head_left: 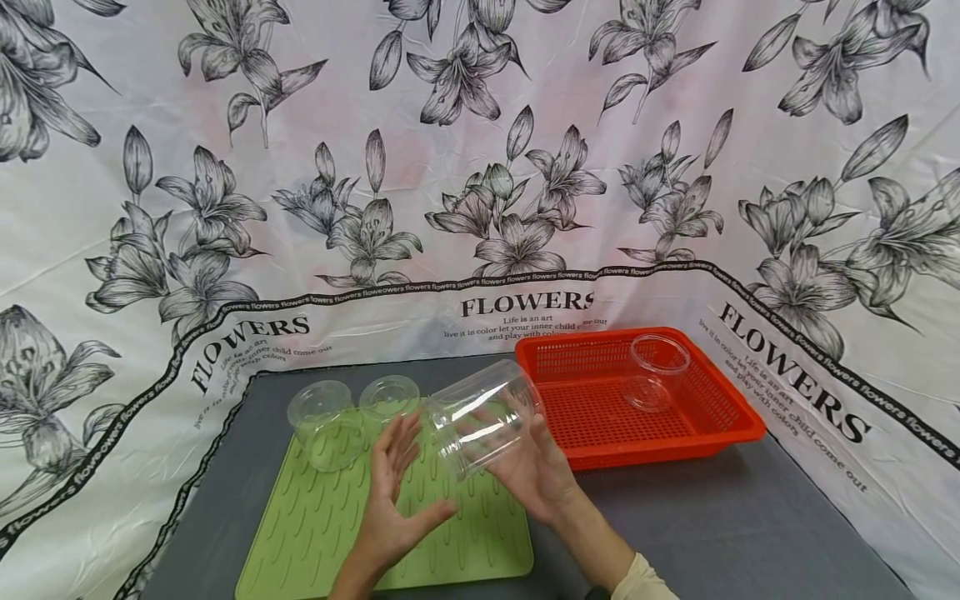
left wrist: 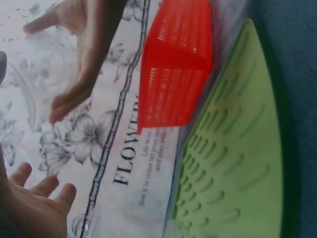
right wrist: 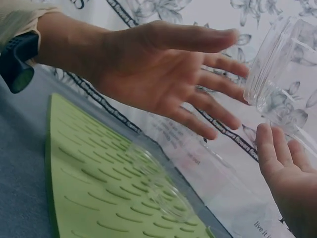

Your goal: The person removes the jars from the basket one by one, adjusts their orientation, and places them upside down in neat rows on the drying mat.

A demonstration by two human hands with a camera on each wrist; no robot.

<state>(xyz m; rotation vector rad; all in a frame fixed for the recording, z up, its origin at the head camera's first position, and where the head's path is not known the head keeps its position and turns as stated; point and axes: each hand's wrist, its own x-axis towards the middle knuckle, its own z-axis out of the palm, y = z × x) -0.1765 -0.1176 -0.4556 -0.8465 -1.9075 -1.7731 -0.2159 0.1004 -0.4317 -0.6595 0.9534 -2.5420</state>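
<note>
A clear plastic jar [head_left: 480, 417] is tilted in the air between both hands, above the green mat [head_left: 480, 533]. My right hand [head_left: 540, 475] is at the jar's right side, and part of it shows through the clear wall. In the right wrist view, that hand's fingers [right wrist: 218, 82] are spread and fairly straight, with fingertips close by the jar's ridged rim [right wrist: 257, 64]. My left hand [head_left: 390, 508] faces the jar from the left, thumb apart and fingers raised. Its fingertips [right wrist: 267, 136] appear just under the jar in the right wrist view.
Two more clear containers, one larger [head_left: 326, 433] and one smaller [head_left: 388, 392], stand at the mat's back left. A red perforated basket [head_left: 637, 454] at the right holds another clear container [head_left: 658, 358]. A flower-printed curtain [head_left: 525, 242] hangs around the grey table [head_left: 712, 517].
</note>
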